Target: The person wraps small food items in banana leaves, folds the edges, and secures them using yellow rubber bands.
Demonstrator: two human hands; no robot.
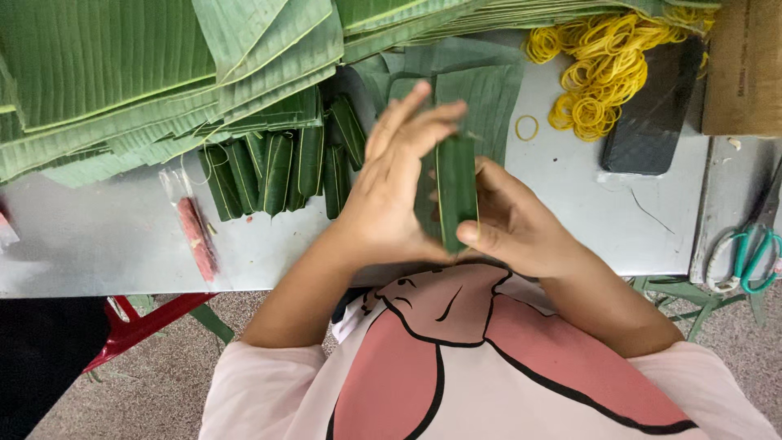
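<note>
A long parcel wrapped in green banana leaf [456,189] stands upright between my two hands, above the near edge of the grey table [98,244]. My left hand [397,183] presses flat against its left side, fingers stretched up. My right hand [513,220] cups it from the right, thumb on its lower end. Under the hands lie cut leaf pieces [489,90].
Several finished leaf parcels [277,167] lie in a row at the left. Stacked banana leaves [122,73] cover the far left. Yellow rubber bands [603,61] pile up at the back right beside a dark flat object [652,122]. Green-handled scissors [753,253] lie at the right; a red packet [195,236] at the left.
</note>
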